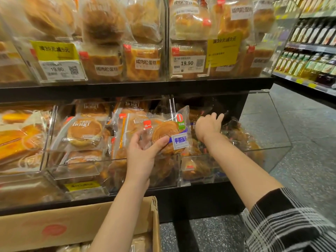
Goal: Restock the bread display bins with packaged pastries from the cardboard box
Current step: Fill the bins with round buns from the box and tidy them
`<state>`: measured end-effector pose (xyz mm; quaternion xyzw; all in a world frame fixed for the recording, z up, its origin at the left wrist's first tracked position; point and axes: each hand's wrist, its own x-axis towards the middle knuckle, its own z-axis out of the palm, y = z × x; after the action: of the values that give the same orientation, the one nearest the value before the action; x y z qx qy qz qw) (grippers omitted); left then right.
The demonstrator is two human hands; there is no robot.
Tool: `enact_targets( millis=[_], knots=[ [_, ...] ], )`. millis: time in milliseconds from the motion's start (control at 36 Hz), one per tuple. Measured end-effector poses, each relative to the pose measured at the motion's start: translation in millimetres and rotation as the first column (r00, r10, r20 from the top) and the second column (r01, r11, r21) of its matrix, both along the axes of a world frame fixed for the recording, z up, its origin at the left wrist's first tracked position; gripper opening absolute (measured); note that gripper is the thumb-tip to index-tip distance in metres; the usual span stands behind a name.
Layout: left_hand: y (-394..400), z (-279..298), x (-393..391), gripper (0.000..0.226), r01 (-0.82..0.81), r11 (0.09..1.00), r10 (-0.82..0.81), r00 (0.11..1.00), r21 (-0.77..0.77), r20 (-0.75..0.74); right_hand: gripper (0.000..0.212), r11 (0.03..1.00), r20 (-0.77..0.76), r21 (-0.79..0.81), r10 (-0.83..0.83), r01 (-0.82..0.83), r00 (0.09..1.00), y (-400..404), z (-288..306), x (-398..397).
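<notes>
My left hand [143, 153] grips a clear packet holding a round swirled pastry [166, 134] with a blue-and-white label, raised in front of the lower row of bins. My right hand [209, 125] reaches into the clear acrylic bin at the lower right [272, 142], fingers spread over the dark packets [234, 132] inside it; whether it holds one is unclear. The cardboard box [76, 226] stands at the bottom left, its top open, with a few packaged pastries [140, 242] showing inside.
Upper bins [163, 73] hold packaged breads behind price tags and yellow labels. Lower-left bins [54, 168] hold round cakes and orange buns. A shelf of oil bottles [309, 57] runs along the right. Grey speckled floor [300, 124] lies to the right of the black stand.
</notes>
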<state>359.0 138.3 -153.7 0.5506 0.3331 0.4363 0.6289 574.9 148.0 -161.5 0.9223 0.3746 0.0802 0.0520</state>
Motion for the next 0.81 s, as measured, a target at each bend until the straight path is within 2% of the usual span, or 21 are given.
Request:
enact_targets(
  millis=[56,111,222,361,417,472,528,556,611,639,694,750,806],
  knots=[
    [1,-1,-1,0.083,0.014,1.0,-0.014,1.0,-0.008,-0.006,0.039,0.997,0.025,-0.017,0.074,-0.073,0.997,4,-2,-2],
    [1,0,-1,0.082,0.016,1.0,-0.016,1.0,-0.009,-0.01,0.037,0.996,-0.014,-0.006,0.094,-0.094,0.995,8,-5,-2],
    [1,0,-1,0.079,0.008,1.0,-0.008,1.0,-0.018,-0.019,0.036,0.995,-0.133,0.098,-0.004,0.017,0.991,8,-7,-3],
    [-2,1,0,0.08,-0.007,1.0,0.007,1.0,-0.027,-0.007,0.054,0.926,-0.212,0.329,-0.116,0.183,0.97,0,-2,-4],
    [-3,2,0,0.08,-0.004,1.0,0.004,1.0,-0.031,-0.008,0.052,0.836,-0.254,0.506,-0.093,0.214,0.963,-6,4,-7],
    [-3,3,-1,0.075,-0.002,1.0,0.001,1.0,-0.026,-0.019,0.033,0.64,-0.342,0.732,0.05,0.233,0.938,-18,12,-13],
    [-3,3,-1,0.064,-0.003,1.0,0.003,1.0,-0.008,-0.029,0.019,0.45,-0.46,0.844,0.33,0.291,0.824,-36,20,-26],
    [-3,3,0,0.059,-0.005,1.0,0.005,0.999,0.005,-0.038,0.02,0.429,-0.502,0.848,0.459,0.312,0.733,-46,24,-36],
    [-1,1,1,0.055,-0.01,1.0,0.01,0.999,0.009,-0.051,0.035,0.529,-0.578,0.806,0.602,0.267,0.551,-63,28,-53],
    [0,1,2,0.056,-0.009,1.0,0.01,0.998,0.009,-0.069,0.041,0.595,-0.604,0.778,0.618,0.204,0.503,-69,28,-61],
    [1,2,3,0.067,-0.004,1.0,0.007,0.993,0.023,-0.119,0.053,0.677,-0.628,0.731,0.622,0.081,0.467,-77,25,-72],
    [2,6,4,0.072,-0.003,0.997,0.016,0.987,0.082,-0.16,0.063,0.696,-0.649,0.715,0.624,0.068,0.437,-81,23,-78],
    [1,10,5,0.068,0.013,0.982,0.029,0.976,0.189,-0.215,0.065,0.692,-0.638,0.718,0.612,0.075,0.467,-85,24,-77]
  ],
)
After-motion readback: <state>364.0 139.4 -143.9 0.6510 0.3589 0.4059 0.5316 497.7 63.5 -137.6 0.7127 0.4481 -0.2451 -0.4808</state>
